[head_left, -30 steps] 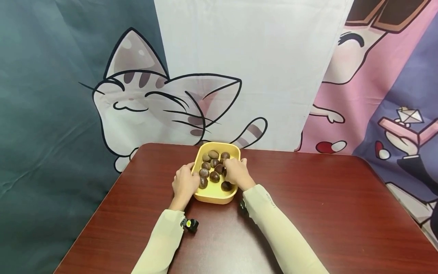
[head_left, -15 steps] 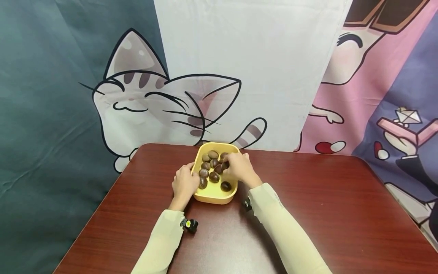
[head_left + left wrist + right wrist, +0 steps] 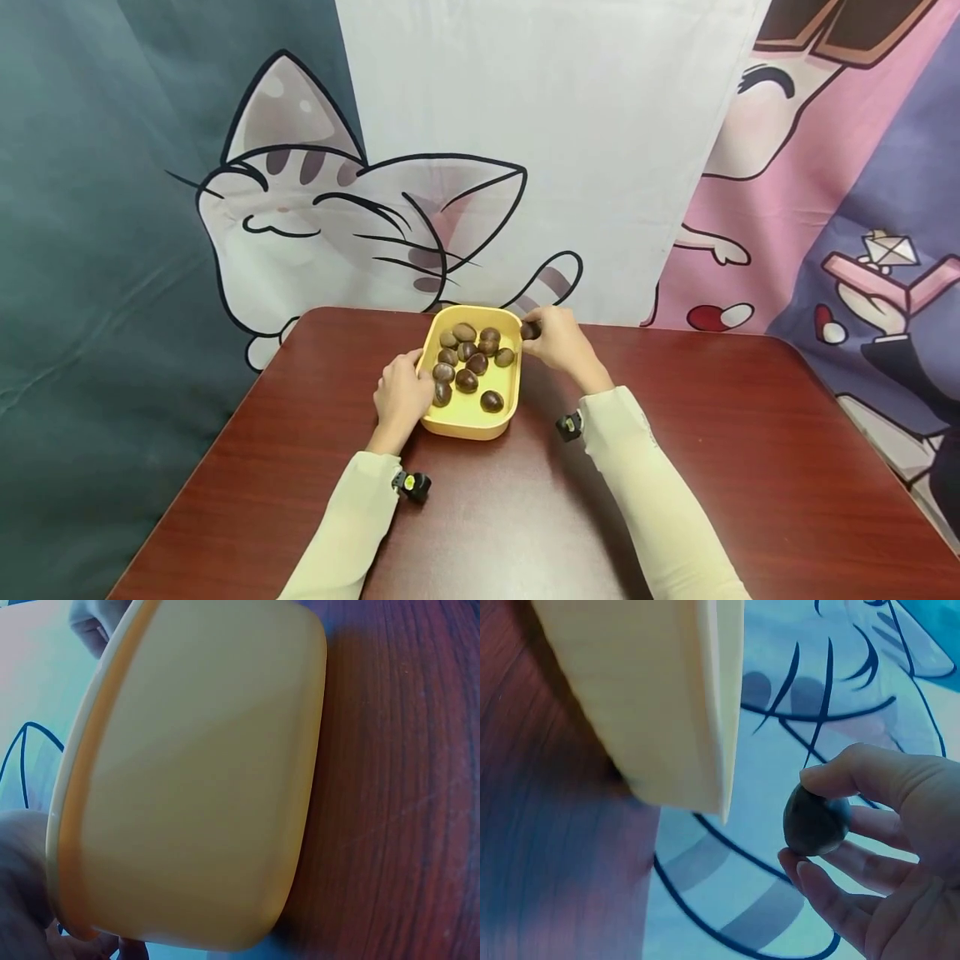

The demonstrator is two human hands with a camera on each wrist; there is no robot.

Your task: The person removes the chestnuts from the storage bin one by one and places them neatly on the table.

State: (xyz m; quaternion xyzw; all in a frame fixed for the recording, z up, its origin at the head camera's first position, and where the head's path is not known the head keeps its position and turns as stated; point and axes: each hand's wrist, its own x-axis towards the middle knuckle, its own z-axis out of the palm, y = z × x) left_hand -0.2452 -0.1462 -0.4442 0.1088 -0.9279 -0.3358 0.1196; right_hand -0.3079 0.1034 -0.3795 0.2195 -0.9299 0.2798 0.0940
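Chestnut (image 3: 815, 823) pinched by the right hand (image 3: 561, 340) beside the yellow box (image 3: 465, 432) wants firm fingers (image 3: 831, 900); the left hand (image 3: 402, 392) grips the box steady.

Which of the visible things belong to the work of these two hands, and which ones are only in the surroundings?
Part of the work:
brown nut, pinched by the right hand
yellow container, its rim held by the left hand
other brown nuts, inside the container

Only surroundings:
table, under the container
printed cloth, behind the table
black devices, at the wrists
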